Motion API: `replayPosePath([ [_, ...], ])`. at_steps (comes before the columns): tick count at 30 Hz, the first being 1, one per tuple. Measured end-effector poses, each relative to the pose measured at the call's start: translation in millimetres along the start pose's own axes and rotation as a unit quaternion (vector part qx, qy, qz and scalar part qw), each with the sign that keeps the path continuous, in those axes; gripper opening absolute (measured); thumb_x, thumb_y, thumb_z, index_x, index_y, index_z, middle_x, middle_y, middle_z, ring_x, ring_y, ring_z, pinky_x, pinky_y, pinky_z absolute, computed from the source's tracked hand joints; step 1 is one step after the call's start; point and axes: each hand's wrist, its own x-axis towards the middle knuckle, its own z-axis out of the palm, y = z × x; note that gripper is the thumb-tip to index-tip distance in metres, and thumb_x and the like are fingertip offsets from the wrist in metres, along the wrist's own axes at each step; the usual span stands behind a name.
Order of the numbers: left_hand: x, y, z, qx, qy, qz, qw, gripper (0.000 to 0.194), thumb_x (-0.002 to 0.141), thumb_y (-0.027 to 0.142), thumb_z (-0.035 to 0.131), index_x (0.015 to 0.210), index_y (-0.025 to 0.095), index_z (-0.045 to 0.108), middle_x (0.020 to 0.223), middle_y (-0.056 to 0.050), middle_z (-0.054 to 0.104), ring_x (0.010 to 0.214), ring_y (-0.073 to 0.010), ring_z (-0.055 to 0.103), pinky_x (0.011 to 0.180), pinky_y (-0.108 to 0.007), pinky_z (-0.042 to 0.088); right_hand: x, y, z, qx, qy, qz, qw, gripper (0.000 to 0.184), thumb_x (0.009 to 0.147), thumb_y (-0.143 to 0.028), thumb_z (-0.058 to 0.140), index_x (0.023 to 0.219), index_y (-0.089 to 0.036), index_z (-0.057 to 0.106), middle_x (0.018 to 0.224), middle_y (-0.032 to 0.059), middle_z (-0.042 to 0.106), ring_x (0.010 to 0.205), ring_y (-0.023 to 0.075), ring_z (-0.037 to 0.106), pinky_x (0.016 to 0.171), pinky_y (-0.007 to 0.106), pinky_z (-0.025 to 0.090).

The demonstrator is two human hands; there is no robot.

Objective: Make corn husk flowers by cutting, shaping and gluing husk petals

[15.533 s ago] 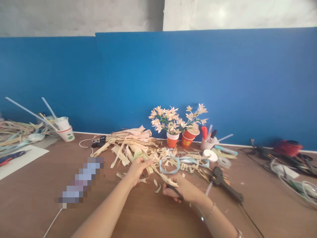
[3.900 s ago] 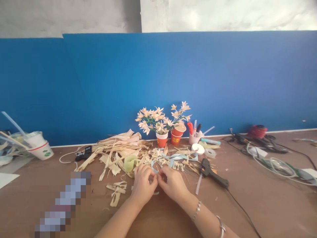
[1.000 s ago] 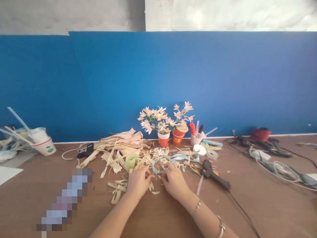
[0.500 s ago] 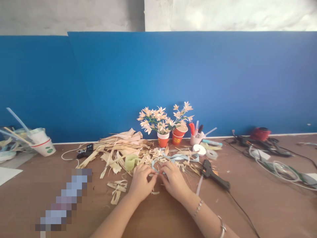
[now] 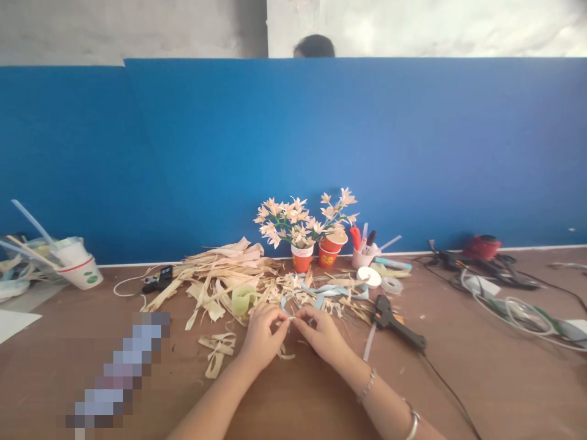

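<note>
Small pale strip (image 5: pixel 291 318), largely hidden, sits btwn the fingertips of L hand (image 5: pixel 263 339) and R hand (image 5: pixel 323 336), low over the near-centre of the desk (image 5: pixel 481 379); thumb and forefinger of each hand are pinched tog. on it. R wrist w/ chain bracelet (image 5: pixel 368 386) and, further up the arm, bangle (image 5: pixel 413 421). Just beyond the hands: pale-blue ribbon (image 5: pixel 342 289) amid dry scraps; light-green curled piece (image 5: pixel 243 299) at front of the husk pile (image 5: pixel 229 263). L of L hand, loose cut strips (image 5: pixel 215 351). R of R hand, black glue gun (image 5: pixel 398 325), lying on its side, w/ translucent stick (image 5: pixel 369 342) at its rear. Behind, approx. centre: pale flowers (image 5: pixel 291 217) above red paper cups (image 5: pixel 301 261); adj., pen cup (image 5: pixel 360 259). Far L, white cup (image 5: pixel 81 273), tilted. At back, blue partition (image 5: pixel 293 134), w/ top of a person's head (image 5: pixel 314 46) showing over its edge.
</note>
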Motion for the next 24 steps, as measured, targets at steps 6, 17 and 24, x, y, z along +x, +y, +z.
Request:
replayPosePath([
  [6,-1,1,2.1,0.005,-0.015,0.008,1.000,0.012,0.078,0.016,0.054,0.067,0.021,0.057,0.072,-0.001,0.061,0.078,-0.0201,0.054,0.076,-0.034,0.040,-1,-1,0,-0.006,0.000,0.000,1.000,0.009,0.077,-0.020,0.052,0.071,-0.017,0.059,0.068,0.0009,0.060,0.066,0.0152,0.055,0.063,0.025,0.042],
  [17,-1,3,2.7,0.060,-0.024,0.037,0.997,0.014,0.079,0.013,0.051,0.068,0.021,0.055,0.073,-0.002,0.061,0.079,-0.0214,0.054,0.074,-0.035,0.039,-4,2,1,-0.182,0.009,-0.102,0.978,0.014,0.082,-0.014,0.048,0.078,-0.018,0.061,0.075,0.0039,0.063,0.071,0.0172,0.058,0.065,0.026,0.042],
  [24,-2,8,9.8,0.097,0.034,0.025,0.994,0.016,0.075,0.010,0.052,0.063,0.020,0.050,0.068,-0.001,0.056,0.075,-0.0205,0.054,0.075,-0.035,0.037,-6,-3,11,-0.249,0.078,-0.133,0.956,0.013,0.076,-0.012,0.050,0.065,-0.018,0.053,0.065,0.0025,0.057,0.061,0.0151,0.053,0.057,0.022,0.038],
])
